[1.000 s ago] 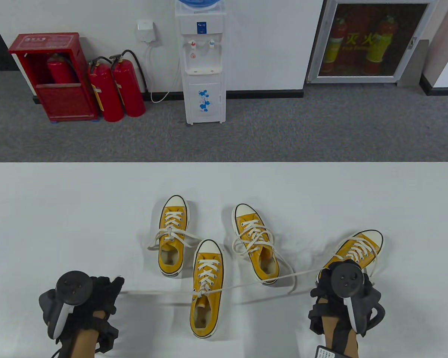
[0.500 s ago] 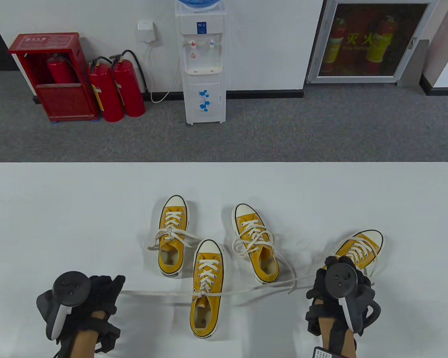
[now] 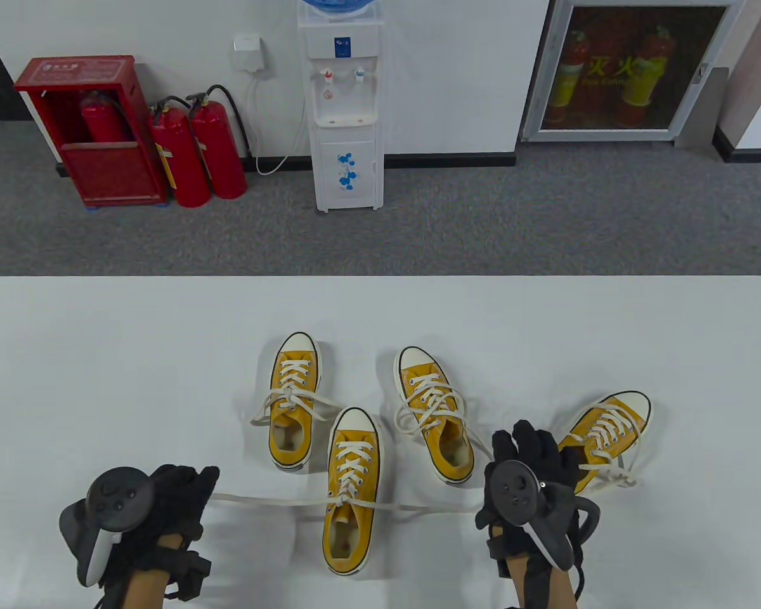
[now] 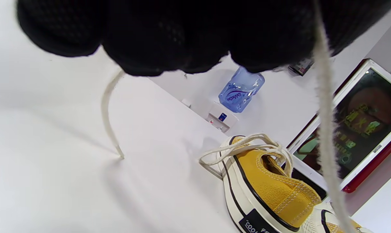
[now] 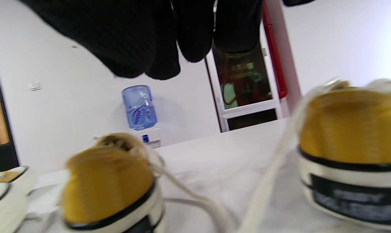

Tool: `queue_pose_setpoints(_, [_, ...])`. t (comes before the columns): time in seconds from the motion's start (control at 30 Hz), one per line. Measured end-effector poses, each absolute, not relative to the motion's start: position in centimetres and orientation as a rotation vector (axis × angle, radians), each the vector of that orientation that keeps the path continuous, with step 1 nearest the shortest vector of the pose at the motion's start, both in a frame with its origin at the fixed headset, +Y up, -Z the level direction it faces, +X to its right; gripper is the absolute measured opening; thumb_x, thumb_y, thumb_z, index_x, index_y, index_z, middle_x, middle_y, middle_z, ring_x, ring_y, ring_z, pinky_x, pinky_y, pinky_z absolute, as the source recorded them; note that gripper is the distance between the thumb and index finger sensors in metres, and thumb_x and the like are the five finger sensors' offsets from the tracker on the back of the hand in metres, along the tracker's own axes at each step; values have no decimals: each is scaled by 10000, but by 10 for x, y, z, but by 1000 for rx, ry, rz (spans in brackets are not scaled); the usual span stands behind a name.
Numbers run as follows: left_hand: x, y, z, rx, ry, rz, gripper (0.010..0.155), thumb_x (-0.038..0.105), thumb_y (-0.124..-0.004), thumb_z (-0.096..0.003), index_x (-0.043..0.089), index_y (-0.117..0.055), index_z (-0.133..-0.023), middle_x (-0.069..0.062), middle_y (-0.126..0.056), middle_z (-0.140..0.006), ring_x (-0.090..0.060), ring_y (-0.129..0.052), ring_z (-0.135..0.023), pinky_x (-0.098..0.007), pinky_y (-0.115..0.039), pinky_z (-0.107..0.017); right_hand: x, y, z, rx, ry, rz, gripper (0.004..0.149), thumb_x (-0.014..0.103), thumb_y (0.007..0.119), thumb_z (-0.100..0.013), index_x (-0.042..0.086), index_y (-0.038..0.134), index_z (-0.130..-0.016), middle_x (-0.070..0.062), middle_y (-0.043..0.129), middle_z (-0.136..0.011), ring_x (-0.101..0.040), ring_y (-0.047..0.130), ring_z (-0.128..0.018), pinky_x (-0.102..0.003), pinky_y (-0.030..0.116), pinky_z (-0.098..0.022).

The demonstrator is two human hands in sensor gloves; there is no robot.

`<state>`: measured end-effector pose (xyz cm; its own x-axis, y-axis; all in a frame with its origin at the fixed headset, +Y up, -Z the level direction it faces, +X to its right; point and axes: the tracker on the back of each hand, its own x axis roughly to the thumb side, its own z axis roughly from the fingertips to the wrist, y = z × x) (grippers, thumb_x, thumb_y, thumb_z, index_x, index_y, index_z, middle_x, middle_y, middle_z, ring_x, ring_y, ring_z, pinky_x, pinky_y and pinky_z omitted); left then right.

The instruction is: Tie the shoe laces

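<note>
Table view: 4 yellow shoes on the white table (image 3: 101,355); nearest shoe (image 3: 350,491) at front centre, lace (image 3: 273,501) pulled taut sideways. Left hand (image 3: 165,507) gripping 1 end; right hand (image 3: 533,469) at the other, fingers spread, hold unclear.

Left wrist view: fingers (image 4: 169,35) curled, lace passing through.

Right wrist view: blurred; grip impossible to tell.

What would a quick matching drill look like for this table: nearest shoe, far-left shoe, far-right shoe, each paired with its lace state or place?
Things:
1. nearest shoe
2. far-left shoe
3. far-right shoe

States:
A. partly hidden behind the right hand
B. lace pulled sideways, one end gripped by the left hand
C. loose lace ends, no hand near

Pairs: 1-B, 2-C, 3-A
</note>
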<state>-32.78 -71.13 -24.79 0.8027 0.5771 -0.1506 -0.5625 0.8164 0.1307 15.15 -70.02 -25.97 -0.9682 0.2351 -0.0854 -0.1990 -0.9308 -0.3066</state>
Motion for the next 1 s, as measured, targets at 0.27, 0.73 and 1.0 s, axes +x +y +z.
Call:
queue_pose_setpoints(0.27, [-327, -711, -248, 78, 180, 615, 386, 636, -777, -458, 305, -973, -491, -6, -972, -634, -222, -1000, -371, -532, -846, -426, 109, -711, -256, 156, -295, 2862, 574, 407, 843, -428, 209, 776, -962, -69, 555, -1102, -396, 611, -1023, -705, 373, -722])
queue_pose_setpoints(0.73, [-326, -712, -248, 77, 172, 623, 386, 633, -775, -461, 304, -975, -488, -6, -976, -627, -223, -1001, -364, -532, -847, -423, 51, -740, -253, 447, -88, 2880, 653, 438, 857, -414, 188, 714, -1000, -82, 544, -1097, -376, 664, -991, -616, 448, -740])
queue_pose_setpoints(1.0, [-325, -712, -248, 72, 173, 619, 387, 634, -776, -459, 304, -976, -485, -6, -976, -627, -222, -1002, -362, -531, -848, -422, 47, -761, -262, 396, 90, 2814, 627, 412, 848, -422, 181, 722, -991, -87, 549, -1091, -386, 675, -976, -633, 476, -718])
